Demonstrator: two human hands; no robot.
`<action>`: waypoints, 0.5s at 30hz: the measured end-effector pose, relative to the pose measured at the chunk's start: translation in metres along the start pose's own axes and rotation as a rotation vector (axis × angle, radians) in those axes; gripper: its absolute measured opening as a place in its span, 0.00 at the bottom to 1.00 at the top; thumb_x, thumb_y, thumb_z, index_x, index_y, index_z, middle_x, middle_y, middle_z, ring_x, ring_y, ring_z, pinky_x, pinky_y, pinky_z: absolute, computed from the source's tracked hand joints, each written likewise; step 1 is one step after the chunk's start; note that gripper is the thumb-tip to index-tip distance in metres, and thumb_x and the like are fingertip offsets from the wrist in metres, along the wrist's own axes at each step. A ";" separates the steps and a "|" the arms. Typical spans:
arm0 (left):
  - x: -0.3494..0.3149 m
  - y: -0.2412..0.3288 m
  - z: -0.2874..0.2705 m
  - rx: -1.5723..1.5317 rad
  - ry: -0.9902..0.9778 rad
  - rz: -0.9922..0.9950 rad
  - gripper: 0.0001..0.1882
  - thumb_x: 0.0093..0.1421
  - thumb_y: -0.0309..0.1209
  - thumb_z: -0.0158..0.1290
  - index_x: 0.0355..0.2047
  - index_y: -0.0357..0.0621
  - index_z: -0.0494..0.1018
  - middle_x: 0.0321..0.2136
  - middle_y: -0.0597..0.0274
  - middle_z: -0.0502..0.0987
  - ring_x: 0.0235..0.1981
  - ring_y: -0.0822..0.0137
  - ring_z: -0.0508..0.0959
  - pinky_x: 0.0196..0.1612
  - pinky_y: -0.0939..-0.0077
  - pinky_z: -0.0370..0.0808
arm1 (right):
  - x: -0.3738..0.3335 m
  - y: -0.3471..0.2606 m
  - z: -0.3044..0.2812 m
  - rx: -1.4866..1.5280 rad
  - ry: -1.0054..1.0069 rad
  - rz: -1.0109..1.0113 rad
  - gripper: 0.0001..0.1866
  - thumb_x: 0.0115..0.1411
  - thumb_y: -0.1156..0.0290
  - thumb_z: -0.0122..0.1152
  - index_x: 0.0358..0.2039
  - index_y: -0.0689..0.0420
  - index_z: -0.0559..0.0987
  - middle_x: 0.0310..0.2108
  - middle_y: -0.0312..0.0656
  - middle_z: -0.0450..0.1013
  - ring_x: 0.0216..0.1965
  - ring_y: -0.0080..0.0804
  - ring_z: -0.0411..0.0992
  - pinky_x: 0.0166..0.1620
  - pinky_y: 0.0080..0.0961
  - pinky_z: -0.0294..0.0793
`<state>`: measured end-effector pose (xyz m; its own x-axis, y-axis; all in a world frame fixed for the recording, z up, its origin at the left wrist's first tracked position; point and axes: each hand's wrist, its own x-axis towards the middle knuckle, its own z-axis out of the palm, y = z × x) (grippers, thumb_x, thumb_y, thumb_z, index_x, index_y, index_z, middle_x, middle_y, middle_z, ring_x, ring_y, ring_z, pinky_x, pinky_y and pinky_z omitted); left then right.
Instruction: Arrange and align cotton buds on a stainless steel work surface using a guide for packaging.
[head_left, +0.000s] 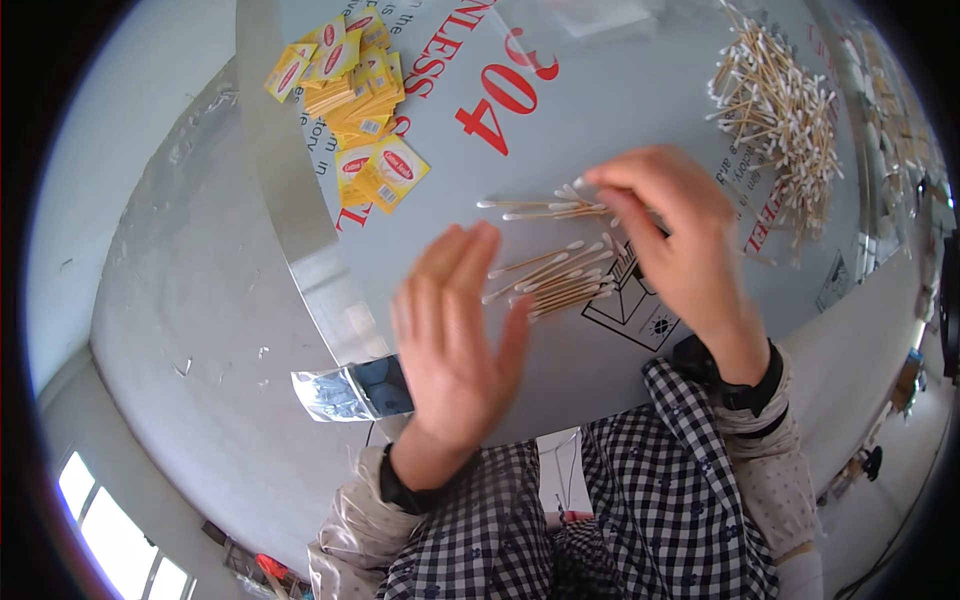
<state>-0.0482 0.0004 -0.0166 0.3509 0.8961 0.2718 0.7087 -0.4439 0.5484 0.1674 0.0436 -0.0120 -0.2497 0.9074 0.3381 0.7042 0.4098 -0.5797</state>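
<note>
On the sheet-covered table lies a small loose group of cotton swabs (560, 285), wooden sticks with white tips, roughly side by side. My left hand (450, 335) hovers just left of them, fingers stretched out, with nothing in it. Above that group a few more cotton swabs (545, 209) point leftward from under my right hand (680, 230). The thumb and forefinger of that hand are bent together at their right ends; the exact grip is partly hidden. At the far right a big heap of cotton swabs (775, 125) spreads out.
Yellow and white printed packets (355, 95) are piled at the far left of the table (600, 90). A shiny strip (350, 388) sticks out at the near left edge. A checked apron (650, 500) covers my lap below the table's front edge.
</note>
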 end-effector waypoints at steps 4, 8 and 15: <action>0.026 -0.022 -0.008 -0.039 0.015 -0.084 0.20 0.52 0.23 0.61 0.47 0.40 0.73 0.45 0.55 0.75 0.45 0.53 0.75 0.48 0.61 0.70 | 0.004 0.010 -0.012 0.010 -0.048 0.164 0.12 0.55 0.82 0.62 0.40 0.59 0.78 0.35 0.41 0.75 0.32 0.37 0.76 0.34 0.29 0.75; 0.046 -0.016 -0.002 -0.111 -0.019 -0.048 0.14 0.49 0.21 0.62 0.37 0.42 0.76 0.41 0.61 0.75 0.42 0.56 0.75 0.45 0.63 0.71 | 0.003 0.006 -0.036 0.109 -0.084 0.236 0.14 0.55 0.84 0.62 0.43 0.58 0.78 0.40 0.40 0.75 0.32 0.28 0.75 0.34 0.25 0.74; 0.049 -0.016 0.007 -0.118 -0.063 -0.005 0.11 0.46 0.21 0.63 0.31 0.41 0.75 0.39 0.62 0.74 0.41 0.57 0.74 0.43 0.64 0.72 | -0.060 0.017 -0.128 -0.312 -0.358 0.461 0.13 0.51 0.86 0.62 0.37 0.60 0.75 0.36 0.43 0.72 0.38 0.39 0.72 0.41 0.32 0.70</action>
<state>-0.0376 0.0518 -0.0178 0.3876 0.8951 0.2205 0.6348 -0.4326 0.6402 0.2798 -0.0159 0.0526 -0.0441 0.9804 -0.1921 0.9378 -0.0257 -0.3462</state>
